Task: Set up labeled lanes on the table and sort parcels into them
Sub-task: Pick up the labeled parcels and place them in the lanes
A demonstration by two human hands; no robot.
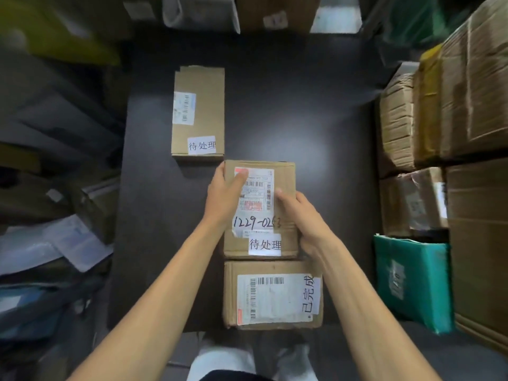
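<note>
Ref. landmark = 已完成 carton (272, 295), at the near edge of the worktop (316, 133), white slip reading 已完成 on its top face.

Held carton (284, 177): directly beyond the ref. carton, edges touching or v. nearly so. Can't tell if it sits on the worktop or is just clear of it. Top shows a shipping label, a handwritten no. "1229-02.." (last digits unclear) and a 待处理 slip (264, 244).

Left hand (224, 198): clasps the carton's left side, thumb laid over the top onto the shipping label.
Right hand (302, 218): clasps the right side, thumb on top, fingers wrapped over the edge and hidden.

Far carton (198, 114): beyond and left of ref. carton, also slipped 待处理.

Progress (est.): 3 cartons slipped, 2 categories in use. No lane markers seen on the bare worktop. The held carton's slip matches the far carton's, so it prob. belongs beside that one, not in line with ref. Right of ref., off the worktop: teal mailer (412, 284) and taped cartons (398, 125), no slips visible, prob. unsorted. Early stage, bulk left.
</note>
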